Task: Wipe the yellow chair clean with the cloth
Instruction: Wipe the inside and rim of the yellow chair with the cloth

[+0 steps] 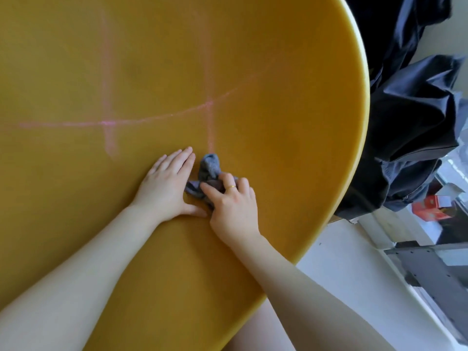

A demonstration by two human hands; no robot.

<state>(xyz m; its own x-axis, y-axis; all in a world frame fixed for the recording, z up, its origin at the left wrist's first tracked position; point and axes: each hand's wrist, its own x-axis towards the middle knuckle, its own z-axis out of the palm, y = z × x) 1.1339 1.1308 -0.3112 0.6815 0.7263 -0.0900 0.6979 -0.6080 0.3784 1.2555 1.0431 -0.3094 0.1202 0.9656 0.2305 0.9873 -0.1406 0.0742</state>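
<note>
Yellow chair (253, 72) surface: left hand (164, 183) flat, fingers straight; right hand (233, 206) grips cloth (207, 173) just beside it

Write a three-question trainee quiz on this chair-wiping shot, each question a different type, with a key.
1. True or false: the left hand lies flat on the smooth yellow chair surface.
2. Which hand has its grip on the crumpled grey cloth? A) left B) right C) both
3. Fill in: the faint chalky lines left to wipe are ____ in colour.

Key: 1 true; 2 B, the right hand, which wears a thin gold ring; 3 pink.
</note>
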